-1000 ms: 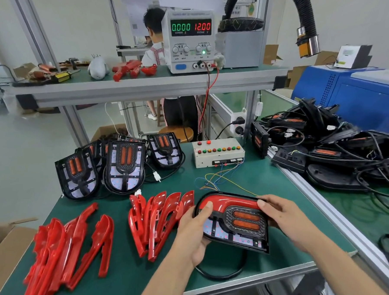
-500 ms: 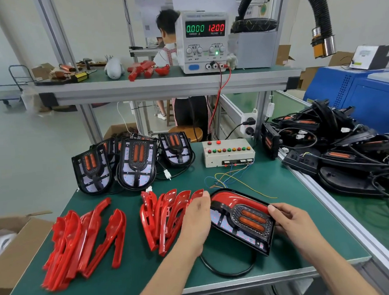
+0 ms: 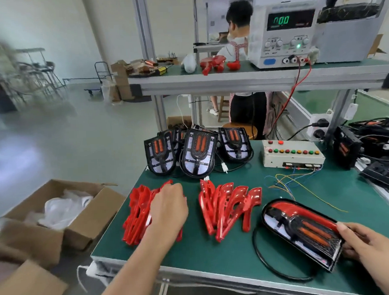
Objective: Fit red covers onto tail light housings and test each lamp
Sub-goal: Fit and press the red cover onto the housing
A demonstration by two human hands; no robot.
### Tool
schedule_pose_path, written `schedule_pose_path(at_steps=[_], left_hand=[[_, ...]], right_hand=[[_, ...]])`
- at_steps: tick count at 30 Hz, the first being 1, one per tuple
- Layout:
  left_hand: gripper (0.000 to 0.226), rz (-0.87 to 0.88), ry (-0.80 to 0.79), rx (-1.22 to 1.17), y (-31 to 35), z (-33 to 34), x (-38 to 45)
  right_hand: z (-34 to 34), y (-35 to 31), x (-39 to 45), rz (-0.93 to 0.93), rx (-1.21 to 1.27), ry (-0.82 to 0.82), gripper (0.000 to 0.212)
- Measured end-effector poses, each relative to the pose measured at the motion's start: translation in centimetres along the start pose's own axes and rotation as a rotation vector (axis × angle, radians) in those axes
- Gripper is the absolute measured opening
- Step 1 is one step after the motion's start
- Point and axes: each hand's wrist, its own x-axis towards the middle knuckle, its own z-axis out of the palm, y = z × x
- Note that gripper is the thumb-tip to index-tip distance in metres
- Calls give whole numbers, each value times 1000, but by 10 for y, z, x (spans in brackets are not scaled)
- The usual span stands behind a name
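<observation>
Left hand [image 3: 168,210]: lies knuckles-up on the left pile of red covers [image 3: 138,215], fingers curled down into the pile; whether it has one pinched cannot be told. Right hand [image 3: 363,244]: grasps the near right end of a tail light housing [image 3: 299,229], thumb on its face; a red cover sits along the housing's far edge, and the housing's black cable [image 3: 269,265] loops over the green bench mat [image 3: 217,254]. Second pile of red covers [image 3: 228,204]: between the two hands. Bare housings [image 3: 198,155]: standing in a group at the rear of the mat. Button test box [image 3: 292,153]: right of these, coloured wires trailing forward. Power supply [image 3: 282,34]: on the upper shelf, display blurred. Open cardboard box [image 3: 57,213]: left of the bench.
</observation>
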Motion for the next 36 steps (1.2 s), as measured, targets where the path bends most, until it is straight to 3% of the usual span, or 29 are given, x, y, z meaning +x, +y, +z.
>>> schedule_pose_path(at_steps=[4,8,15,18,22,24,27,31,34,36], left_hand=[[10,-19,-131,145,-7,5,10],[21,-31,-176,167,-8,18,12],[10,-40,-86,115,0,7,14],[14,-50,43,58,7,-17,18],[21,56,161,-384,36,-45,13],[21,99,58,-767,63,-47,0],[18,-5,-173,-1234,111,-16,-27],[16,-250,-337,-1471,159,49,-68],[18,-449,-373,-1598,175,78,-86],[22,-504,-344,-1630,181,87,-90]], right_hand=[[1,1,-1,6,-17,-9,6],[2,-2,0,15,-49,-38,14],[4,-5,1,15,-39,-54,15],[8,-6,0,25,-38,-59,16],[9,-7,-3,29,-41,-54,16],[9,-7,-3,40,-16,-59,15],[8,-8,-3,49,-17,-47,16],[9,-9,-6,11,-55,-19,20],[10,-11,-19,-174,-320,199,20],[13,-19,-36,-328,-363,255,8]])
